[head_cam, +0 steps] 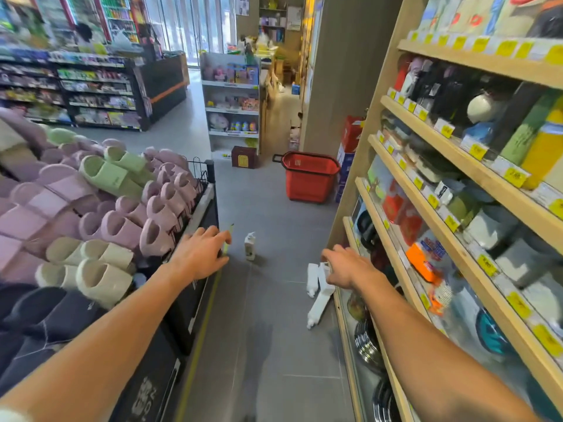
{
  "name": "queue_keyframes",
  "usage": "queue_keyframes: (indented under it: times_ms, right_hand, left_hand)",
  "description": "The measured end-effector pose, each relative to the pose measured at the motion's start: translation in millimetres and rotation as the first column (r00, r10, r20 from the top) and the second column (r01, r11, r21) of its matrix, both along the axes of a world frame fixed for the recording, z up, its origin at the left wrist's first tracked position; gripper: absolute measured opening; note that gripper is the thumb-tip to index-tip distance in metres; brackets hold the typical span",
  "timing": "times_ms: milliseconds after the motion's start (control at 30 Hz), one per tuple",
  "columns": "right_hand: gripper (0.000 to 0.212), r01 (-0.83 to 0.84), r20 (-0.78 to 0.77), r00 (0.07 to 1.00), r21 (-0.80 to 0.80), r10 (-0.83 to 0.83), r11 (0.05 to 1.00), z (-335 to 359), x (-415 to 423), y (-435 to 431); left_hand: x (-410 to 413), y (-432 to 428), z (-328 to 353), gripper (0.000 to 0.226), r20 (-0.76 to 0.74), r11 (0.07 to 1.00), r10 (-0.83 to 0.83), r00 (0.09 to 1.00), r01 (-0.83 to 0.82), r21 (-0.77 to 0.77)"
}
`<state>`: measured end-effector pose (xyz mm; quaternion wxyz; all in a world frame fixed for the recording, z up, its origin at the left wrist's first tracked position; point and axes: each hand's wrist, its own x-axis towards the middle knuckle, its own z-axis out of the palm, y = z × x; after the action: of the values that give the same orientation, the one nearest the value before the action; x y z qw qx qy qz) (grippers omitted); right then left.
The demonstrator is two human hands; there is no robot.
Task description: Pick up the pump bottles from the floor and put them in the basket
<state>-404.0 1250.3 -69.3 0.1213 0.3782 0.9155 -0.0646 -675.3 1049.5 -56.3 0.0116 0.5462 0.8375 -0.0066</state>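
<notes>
One white pump bottle (250,245) stands upright on the grey floor in mid-aisle. Three more white pump bottles lie tipped by the foot of the right shelf: one (312,279), one (325,278) partly behind my right hand, and a longer one (318,307) nearest me. A red basket (308,176) stands on the floor farther down the aisle, empty as far as I can see. My left hand (201,253) hovers open to the left of the upright bottle. My right hand (347,267) is open above the lying bottles, holding nothing.
A black display bin (195,236) heaped with slippers borders the aisle on the left. Wooden shelves (426,190) of goods line the right side. A brown box (243,157) and white toy shelving (232,108) stand beyond the basket.
</notes>
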Motion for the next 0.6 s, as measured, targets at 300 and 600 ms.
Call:
queue_keyframes:
  times_ms: [300,600]
  right_hand:
    - [0.045,0.048,0.056,0.997,-0.042,-0.046,0.998,-21,-55,79]
    - [0.048,0.079,0.122,0.990,-0.030,-0.074,0.996,-30,-120,134]
  left_hand:
    - [-71,77,-32,0.046,0.036,0.995,-0.010,0.999,0.013,-0.097]
    - [-147,154,-39,0.046,0.044,0.995,-0.061,0.997,0.064,-0.074]
